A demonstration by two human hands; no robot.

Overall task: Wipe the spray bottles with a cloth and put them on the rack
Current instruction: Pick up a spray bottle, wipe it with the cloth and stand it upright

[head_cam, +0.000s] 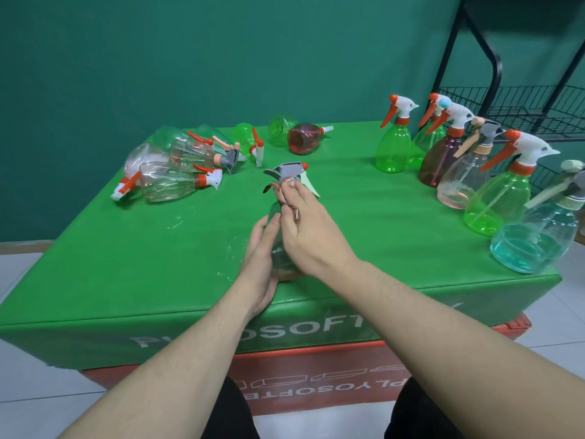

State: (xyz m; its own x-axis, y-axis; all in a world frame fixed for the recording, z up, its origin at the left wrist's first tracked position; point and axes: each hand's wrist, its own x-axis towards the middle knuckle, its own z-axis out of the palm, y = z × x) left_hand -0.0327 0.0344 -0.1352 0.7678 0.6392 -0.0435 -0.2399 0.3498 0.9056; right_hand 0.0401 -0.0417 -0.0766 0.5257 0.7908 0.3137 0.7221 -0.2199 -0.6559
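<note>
Clear spray bottle (278, 245), grey trigger head with orange nozzle tip, upright near the middle front of the green padded box (126, 280). My left hand (261, 264) cups its base and lower side, fingers curved against the plastic. My right hand (304, 229) wraps the neck below the trigger, fingers curled around it. Lying bottles (177, 166) heaped at the far left; standing bottles (459, 160) lined along the right edge. Black wire rack (519, 103) behind those. No cloth visible.
</note>
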